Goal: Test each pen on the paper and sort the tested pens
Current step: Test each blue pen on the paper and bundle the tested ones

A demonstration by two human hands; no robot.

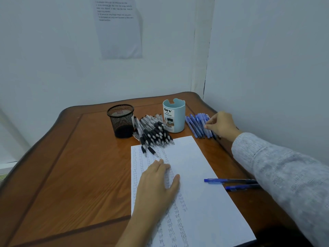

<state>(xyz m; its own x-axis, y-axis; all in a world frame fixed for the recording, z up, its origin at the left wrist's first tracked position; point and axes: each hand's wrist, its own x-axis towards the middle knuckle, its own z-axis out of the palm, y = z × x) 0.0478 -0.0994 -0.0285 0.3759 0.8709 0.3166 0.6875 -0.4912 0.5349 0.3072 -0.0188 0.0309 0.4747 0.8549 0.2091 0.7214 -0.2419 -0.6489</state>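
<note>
A white sheet of paper (194, 175) with columns of small pen marks lies on the wooden table. My left hand (156, 182) rests flat on its left half, fingers straight. My right hand (220, 124) reaches to the far right, and its fingertips pinch a pen in the pile of blue pens (197, 125). A heap of black pens (153, 131) lies between the two cups, its nearest tips overlapping the paper's top edge. Two blue pens (231, 183) lie beside the paper's right edge, partly hidden by my right sleeve.
A black mesh cup (121, 120) stands at the back, left of the black pens. A light blue desk organizer cup (174, 114) stands between the two pen piles. Walls close in behind and on the right of the table (71, 166). A printed sheet (119, 27) hangs on the wall.
</note>
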